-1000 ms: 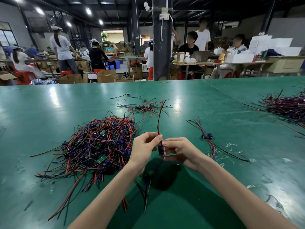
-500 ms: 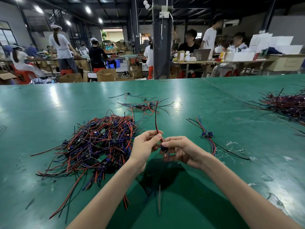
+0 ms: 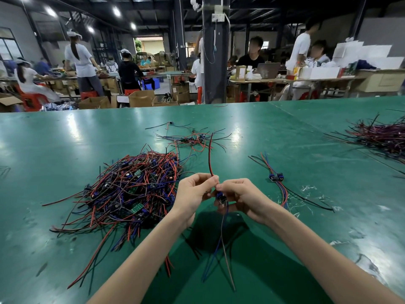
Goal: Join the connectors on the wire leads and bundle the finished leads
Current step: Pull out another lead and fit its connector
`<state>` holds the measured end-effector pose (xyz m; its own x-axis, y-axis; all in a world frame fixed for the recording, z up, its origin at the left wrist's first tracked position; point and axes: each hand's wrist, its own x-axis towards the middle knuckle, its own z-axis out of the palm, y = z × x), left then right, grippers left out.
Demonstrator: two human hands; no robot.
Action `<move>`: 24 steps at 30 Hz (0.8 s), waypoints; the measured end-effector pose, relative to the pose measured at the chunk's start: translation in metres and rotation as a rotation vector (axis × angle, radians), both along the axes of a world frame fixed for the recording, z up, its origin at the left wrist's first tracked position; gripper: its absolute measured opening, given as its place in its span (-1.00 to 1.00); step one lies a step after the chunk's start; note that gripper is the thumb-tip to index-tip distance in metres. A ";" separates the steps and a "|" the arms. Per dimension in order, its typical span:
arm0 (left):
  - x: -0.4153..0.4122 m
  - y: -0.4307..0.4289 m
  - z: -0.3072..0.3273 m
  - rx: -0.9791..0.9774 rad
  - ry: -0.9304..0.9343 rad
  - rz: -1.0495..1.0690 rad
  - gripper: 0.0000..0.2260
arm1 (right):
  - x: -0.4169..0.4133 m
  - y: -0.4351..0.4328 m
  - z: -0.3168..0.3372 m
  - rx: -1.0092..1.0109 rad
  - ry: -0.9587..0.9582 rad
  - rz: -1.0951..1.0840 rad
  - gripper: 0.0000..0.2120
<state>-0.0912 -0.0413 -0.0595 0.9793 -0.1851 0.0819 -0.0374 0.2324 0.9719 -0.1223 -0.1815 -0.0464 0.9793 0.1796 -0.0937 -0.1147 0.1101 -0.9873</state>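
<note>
Leads [image 3: 131, 189] in red, black and blue lie tangled in a big heap left of centre on the green worktop [image 3: 65, 150], with small green boards and blue plugs mixed in. A second, darker heap [image 3: 381, 137] sits at the worktop's right edge, well apart from the first.

Both hands meet in front of the middle, just right of the big heap. The left hand [image 3: 192, 194] has its fingers pinched on a red-and-black wire [image 3: 209, 154] that stands up and curves away from them. The right hand [image 3: 243, 196] has its fingers curled round a blue connector [image 3: 219, 196], touching the left fingertips. Blue and dark tails [image 3: 221, 238] hang from the connector towards the near edge.

Behind the hands lies a thin scatter [image 3: 192, 139] of a few leads. To the right rests a small set [image 3: 276, 177], its two blue plugs side by side and its wires running fore and aft.
</note>
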 end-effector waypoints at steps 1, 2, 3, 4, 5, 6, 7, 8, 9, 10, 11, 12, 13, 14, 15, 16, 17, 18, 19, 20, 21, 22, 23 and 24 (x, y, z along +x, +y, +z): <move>0.000 0.000 0.000 0.003 -0.001 0.003 -0.95 | 0.000 0.001 0.000 -0.004 -0.009 -0.011 -0.79; 0.000 0.001 -0.001 0.007 -0.003 0.006 -0.95 | -0.001 0.001 0.000 -0.010 -0.017 -0.022 -0.78; 0.000 0.001 -0.001 0.014 -0.011 0.011 -0.95 | -0.001 0.002 0.000 -0.019 -0.022 -0.035 -0.76; 0.000 0.001 -0.002 0.026 -0.028 0.021 -0.94 | -0.001 0.003 0.000 -0.028 -0.026 -0.049 -0.75; 0.001 0.002 -0.002 0.047 -0.054 0.041 -0.94 | -0.001 0.004 0.000 -0.038 -0.027 -0.064 -0.75; 0.001 0.002 -0.003 0.071 -0.088 0.066 -0.92 | -0.001 0.005 0.000 -0.047 -0.025 -0.080 -0.76; 0.002 0.002 -0.003 0.089 -0.124 0.088 -0.90 | -0.001 0.006 -0.001 -0.054 -0.022 -0.096 -0.77; 0.003 0.002 -0.004 0.099 -0.154 0.104 -0.88 | -0.001 0.007 -0.001 -0.059 -0.018 -0.111 -0.78; 0.004 0.002 -0.004 0.104 -0.174 0.114 -0.87 | -0.001 0.008 -0.002 -0.062 -0.012 -0.122 -0.79; 0.005 0.002 -0.005 0.108 -0.187 0.121 -0.87 | -0.001 0.009 -0.001 -0.061 -0.004 -0.130 -0.80; 0.005 0.002 -0.006 0.112 -0.196 0.127 -0.89 | -0.001 0.009 -0.001 -0.057 0.009 -0.137 -0.81; 0.006 0.001 -0.006 0.114 -0.203 0.136 -0.90 | -0.001 0.009 -0.001 -0.049 0.025 -0.142 -0.82; 0.007 0.001 -0.007 0.112 -0.206 0.148 -0.91 | -0.001 0.009 -0.001 -0.038 0.041 -0.146 -0.82; 0.007 0.001 -0.008 0.106 -0.207 0.163 -0.92 | -0.001 0.010 -0.002 -0.029 0.057 -0.146 -0.82; 0.009 0.001 -0.009 0.101 -0.206 0.180 -0.92 | -0.001 0.010 -0.002 -0.024 0.072 -0.143 -0.82; 0.010 0.001 -0.010 0.100 -0.206 0.193 -0.92 | -0.002 0.010 -0.002 -0.023 0.086 -0.139 -0.82; 0.011 0.001 -0.010 0.103 -0.207 0.200 -0.92 | -0.002 0.010 -0.002 -0.025 0.097 -0.136 -0.81; 0.012 0.001 -0.010 0.104 -0.207 0.205 -0.92 | -0.002 0.010 -0.002 -0.028 0.108 -0.135 -0.81; 0.013 0.001 -0.010 0.103 -0.206 0.211 -0.92 | -0.002 0.010 -0.002 -0.030 0.118 -0.134 -0.80; 0.014 0.001 -0.011 0.097 -0.204 0.220 -0.92 | -0.002 0.011 -0.002 -0.033 0.129 -0.129 -0.80; 0.015 0.002 -0.011 0.089 -0.201 0.233 -0.92 | -0.002 0.011 -0.002 -0.039 0.139 -0.122 -0.79; 0.016 0.002 -0.011 0.084 -0.199 0.249 -0.92 | -0.002 0.011 -0.002 -0.042 0.148 -0.113 -0.78; 0.017 0.003 -0.011 0.084 -0.199 0.264 -0.92 | -0.003 0.012 -0.002 -0.041 0.155 -0.105 -0.78; 0.018 0.004 -0.012 0.092 -0.203 0.278 -0.92 | -0.002 0.012 -0.002 -0.037 0.161 -0.098 -0.77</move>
<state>-0.0729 -0.0377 -0.0711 0.9587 0.0711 0.2754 -0.2815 0.0983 0.9545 -0.1248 -0.1691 -0.0489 0.9638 0.0776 -0.2550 -0.2616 0.0923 -0.9608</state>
